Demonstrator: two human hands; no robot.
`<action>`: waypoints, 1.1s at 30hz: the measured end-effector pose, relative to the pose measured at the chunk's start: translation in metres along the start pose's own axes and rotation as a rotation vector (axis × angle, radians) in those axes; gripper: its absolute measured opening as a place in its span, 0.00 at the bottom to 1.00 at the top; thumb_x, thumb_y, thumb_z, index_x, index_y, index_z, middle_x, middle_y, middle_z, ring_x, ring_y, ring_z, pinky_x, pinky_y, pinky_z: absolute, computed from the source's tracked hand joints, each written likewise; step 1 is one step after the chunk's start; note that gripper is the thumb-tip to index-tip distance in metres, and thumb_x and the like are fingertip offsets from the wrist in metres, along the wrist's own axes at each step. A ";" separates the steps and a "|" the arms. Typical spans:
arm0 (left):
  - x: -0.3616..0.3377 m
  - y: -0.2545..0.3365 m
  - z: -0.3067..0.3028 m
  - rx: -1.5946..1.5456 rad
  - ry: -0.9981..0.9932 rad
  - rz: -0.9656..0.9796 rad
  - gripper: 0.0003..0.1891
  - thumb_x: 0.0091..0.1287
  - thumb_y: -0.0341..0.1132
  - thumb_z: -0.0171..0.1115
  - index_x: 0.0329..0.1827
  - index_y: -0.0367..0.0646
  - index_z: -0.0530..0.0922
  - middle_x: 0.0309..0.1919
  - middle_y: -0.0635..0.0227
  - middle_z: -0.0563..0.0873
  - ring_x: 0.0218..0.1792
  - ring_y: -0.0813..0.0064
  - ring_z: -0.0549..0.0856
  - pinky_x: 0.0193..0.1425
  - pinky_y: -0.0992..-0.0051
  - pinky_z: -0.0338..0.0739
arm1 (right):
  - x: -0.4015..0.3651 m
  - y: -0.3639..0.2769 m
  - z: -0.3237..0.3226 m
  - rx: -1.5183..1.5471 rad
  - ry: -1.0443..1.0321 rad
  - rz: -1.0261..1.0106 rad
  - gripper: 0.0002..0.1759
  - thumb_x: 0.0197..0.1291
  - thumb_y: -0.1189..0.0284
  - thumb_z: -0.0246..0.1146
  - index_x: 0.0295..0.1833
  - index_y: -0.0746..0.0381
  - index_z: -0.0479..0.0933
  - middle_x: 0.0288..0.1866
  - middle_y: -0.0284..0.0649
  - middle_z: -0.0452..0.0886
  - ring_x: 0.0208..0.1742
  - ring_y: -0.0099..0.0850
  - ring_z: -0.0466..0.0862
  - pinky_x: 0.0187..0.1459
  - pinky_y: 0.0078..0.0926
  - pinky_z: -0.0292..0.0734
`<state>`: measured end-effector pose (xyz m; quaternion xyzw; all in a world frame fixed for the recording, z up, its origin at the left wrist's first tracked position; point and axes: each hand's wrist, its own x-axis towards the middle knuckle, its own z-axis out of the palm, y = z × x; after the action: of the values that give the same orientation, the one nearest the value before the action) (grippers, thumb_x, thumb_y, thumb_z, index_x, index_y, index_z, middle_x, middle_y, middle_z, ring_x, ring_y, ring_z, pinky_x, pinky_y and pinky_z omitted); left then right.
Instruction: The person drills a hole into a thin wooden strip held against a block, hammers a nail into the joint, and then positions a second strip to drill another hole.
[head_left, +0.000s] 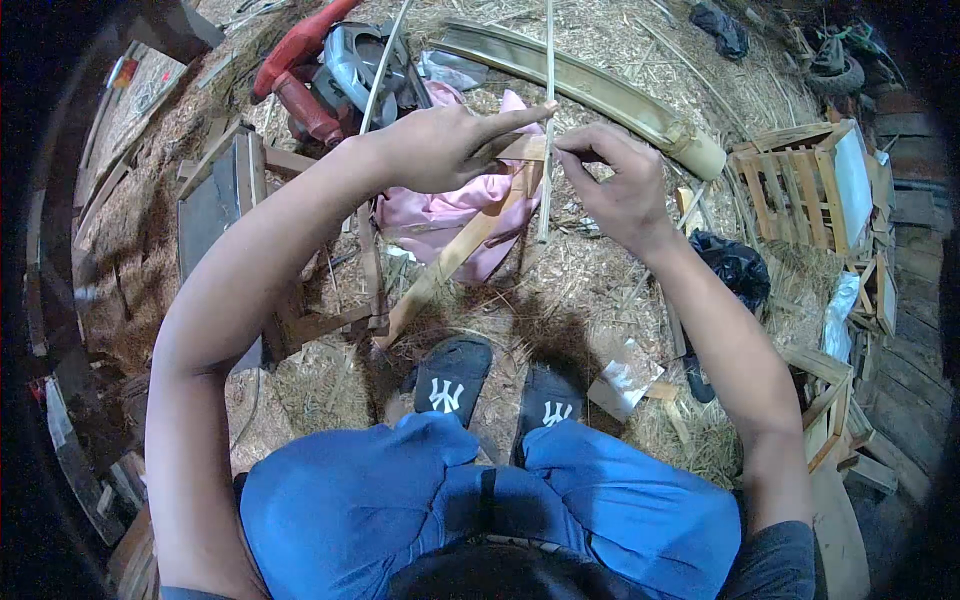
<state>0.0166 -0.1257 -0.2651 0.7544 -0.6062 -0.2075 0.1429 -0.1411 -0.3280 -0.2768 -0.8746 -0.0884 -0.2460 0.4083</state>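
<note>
Straw (320, 395) and bits of wood lie all over the ground. A long, thin strip (549, 60) stands up and down in the view, between the two hands. The left hand (432, 150) has one finger stretched out, with its tip at the strip. Its other fingers are bent, and I cannot tell if they hold something. The right hand (622, 190) is just beside the strip on the other side, with thumb and pointing finger bent and close together. I cannot tell if they pinch it.

Pink cloth (465, 232) lies below the hands. A red tool (303, 105) is next to a round saw (362, 70). Two black sandals (452, 376) are near the blue shorts (350, 480).
</note>
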 end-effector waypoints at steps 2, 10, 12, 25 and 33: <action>0.000 0.000 0.000 0.004 0.006 0.006 0.45 0.73 0.36 0.62 0.89 0.62 0.47 0.30 0.48 0.86 0.34 0.43 0.87 0.41 0.47 0.77 | -0.001 0.001 0.001 -0.008 0.006 -0.014 0.09 0.58 0.82 0.72 0.44 0.67 0.84 0.40 0.47 0.89 0.42 0.41 0.92 0.43 0.33 0.86; 0.000 -0.004 0.004 -0.016 -0.002 0.001 0.47 0.71 0.38 0.66 0.89 0.64 0.47 0.29 0.49 0.86 0.33 0.43 0.87 0.41 0.47 0.77 | -0.002 0.000 0.001 -0.020 0.019 -0.057 0.08 0.57 0.85 0.73 0.43 0.68 0.85 0.40 0.45 0.89 0.42 0.35 0.91 0.45 0.29 0.85; 0.000 -0.005 0.005 -0.013 0.002 0.010 0.47 0.71 0.38 0.66 0.89 0.65 0.47 0.30 0.49 0.86 0.33 0.43 0.87 0.41 0.47 0.77 | -0.004 0.001 0.001 0.004 0.006 -0.013 0.08 0.57 0.85 0.73 0.43 0.68 0.86 0.41 0.44 0.90 0.42 0.37 0.91 0.46 0.30 0.85; -0.001 0.000 0.000 -0.015 0.001 -0.011 0.45 0.71 0.37 0.65 0.88 0.64 0.50 0.29 0.47 0.86 0.33 0.42 0.86 0.40 0.48 0.78 | -0.013 0.010 0.002 -0.141 0.022 -0.228 0.11 0.58 0.83 0.72 0.47 0.65 0.85 0.44 0.44 0.88 0.45 0.42 0.89 0.47 0.36 0.86; -0.002 0.001 0.001 -0.040 0.068 0.037 0.44 0.72 0.39 0.65 0.88 0.66 0.51 0.29 0.47 0.86 0.33 0.43 0.87 0.40 0.48 0.78 | -0.020 0.014 0.005 -0.127 0.010 -0.255 0.14 0.59 0.84 0.70 0.51 0.64 0.86 0.48 0.44 0.87 0.47 0.42 0.89 0.48 0.36 0.86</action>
<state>0.0149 -0.1245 -0.2648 0.7465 -0.6106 -0.1912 0.1824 -0.1513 -0.3319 -0.2986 -0.8792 -0.1809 -0.3053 0.3180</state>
